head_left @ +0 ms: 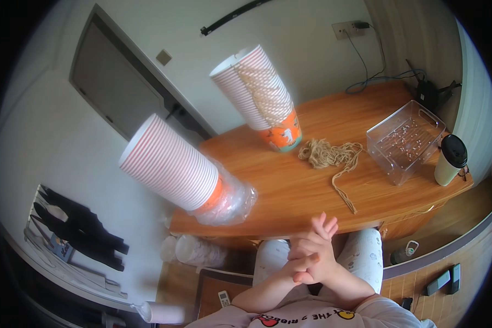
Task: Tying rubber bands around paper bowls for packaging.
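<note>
My two hands meet above my lap, just in front of the table's near edge, with their fingers laced together. My left hand (298,267) comes in from the left and closes against my right hand (324,259). Several fingertips stick out toward the table, and which hand they belong to is hard to tell. No object shows between the palms. Nearest on the tabletop is the loose end of a heap of tan twine (323,154). Behind it stands a tall stack of striped paper cups (257,93) with knotted cord netting down its side.
Another paper cup stack (172,164), its lower end in clear plastic, stands at the table's left. A clear bin (404,145) with small beads and a lidded cup (451,159) are on the right of the wooden table (290,191). A black router (429,94) sits behind.
</note>
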`<state>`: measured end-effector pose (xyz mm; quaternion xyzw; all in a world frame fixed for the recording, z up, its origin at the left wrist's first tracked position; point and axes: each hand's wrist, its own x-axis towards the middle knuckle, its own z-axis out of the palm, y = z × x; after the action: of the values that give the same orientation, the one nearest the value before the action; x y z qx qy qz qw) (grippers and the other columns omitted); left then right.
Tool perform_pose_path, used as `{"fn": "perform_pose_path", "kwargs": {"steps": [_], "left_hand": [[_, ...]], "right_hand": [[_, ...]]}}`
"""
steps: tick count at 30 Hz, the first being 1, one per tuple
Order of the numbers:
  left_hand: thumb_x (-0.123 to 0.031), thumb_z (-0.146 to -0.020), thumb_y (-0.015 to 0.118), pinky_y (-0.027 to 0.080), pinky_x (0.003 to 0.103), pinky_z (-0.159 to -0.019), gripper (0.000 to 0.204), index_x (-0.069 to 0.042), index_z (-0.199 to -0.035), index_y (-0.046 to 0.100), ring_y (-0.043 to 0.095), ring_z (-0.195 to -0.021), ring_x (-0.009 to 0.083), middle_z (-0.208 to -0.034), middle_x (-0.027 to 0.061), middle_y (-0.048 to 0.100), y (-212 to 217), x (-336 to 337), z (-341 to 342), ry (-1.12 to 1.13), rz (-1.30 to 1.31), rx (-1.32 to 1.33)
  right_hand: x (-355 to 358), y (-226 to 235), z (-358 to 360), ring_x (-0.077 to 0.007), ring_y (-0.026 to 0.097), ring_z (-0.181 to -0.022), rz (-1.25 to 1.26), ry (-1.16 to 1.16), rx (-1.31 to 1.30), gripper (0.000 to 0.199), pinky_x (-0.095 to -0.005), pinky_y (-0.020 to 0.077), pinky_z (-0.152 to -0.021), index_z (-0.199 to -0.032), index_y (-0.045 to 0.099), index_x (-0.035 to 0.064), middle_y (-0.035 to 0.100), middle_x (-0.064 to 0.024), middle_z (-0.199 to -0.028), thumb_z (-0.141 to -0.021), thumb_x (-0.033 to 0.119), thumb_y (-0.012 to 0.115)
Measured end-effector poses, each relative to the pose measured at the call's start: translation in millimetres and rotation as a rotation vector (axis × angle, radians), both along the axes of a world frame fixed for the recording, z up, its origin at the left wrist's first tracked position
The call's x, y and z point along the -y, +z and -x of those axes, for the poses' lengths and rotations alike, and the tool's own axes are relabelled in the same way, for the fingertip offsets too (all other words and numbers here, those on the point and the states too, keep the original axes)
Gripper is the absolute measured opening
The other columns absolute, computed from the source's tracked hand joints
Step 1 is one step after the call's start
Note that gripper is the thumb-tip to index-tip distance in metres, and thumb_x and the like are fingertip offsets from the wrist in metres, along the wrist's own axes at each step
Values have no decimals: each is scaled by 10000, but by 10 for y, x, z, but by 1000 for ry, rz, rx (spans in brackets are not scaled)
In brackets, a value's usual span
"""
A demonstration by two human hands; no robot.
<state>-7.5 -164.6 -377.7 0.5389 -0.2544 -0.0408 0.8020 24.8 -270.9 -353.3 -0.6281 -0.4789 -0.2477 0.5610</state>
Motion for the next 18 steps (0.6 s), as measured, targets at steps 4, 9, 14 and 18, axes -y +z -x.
{"fn": "perform_pose_path", "kwargs": {"steps": [4, 9, 14, 18], "left_hand": [[-646, -935, 408, 124, 676, -1125, 610, -175, -1323, 427, 291, -1293, 507, -1367, 240, 276, -640, 90, 9, 314, 115, 353], [-751, -845, 484, 303, 322, -539, 623, -158, -686, 377, 388, -566, 149, -601, -33, 355, -262, 643, -204, 823, 440, 680], [-598, -903, 531, 396, 332, -645, 480, -152, -749, 447, 493, -673, 161, -693, -23, 466, -24, 455, -150, 764, 447, 760], [-355, -917, 550, 476, 428, -942, 261, -163, -1093, 571, 564, -1049, 153, -1092, 18, 625, -193, -287, 75, 474, -98, 261]], "right_hand": [[-21, 65, -57, -293, 622, -702, -28, 193, 35, 607, -436, 466, -865, -656, 626, 79, 621, -106, -709, -951, 576, 441], [-18, -59, -102, -305, 648, -910, 586, 263, -157, 474, -435, 490, -851, -945, 707, 105, 680, -87, -938, -796, 553, 670], [-375, -97, 34, -237, 593, -797, -64, 345, -177, 361, -462, 480, -777, -870, 683, 101, 622, -73, -789, -819, 459, 678], [-594, 170, 274, -181, 481, -771, -458, 484, -369, 259, -383, 406, -775, -769, 657, 108, 608, -38, -748, -873, 345, 645]]}}
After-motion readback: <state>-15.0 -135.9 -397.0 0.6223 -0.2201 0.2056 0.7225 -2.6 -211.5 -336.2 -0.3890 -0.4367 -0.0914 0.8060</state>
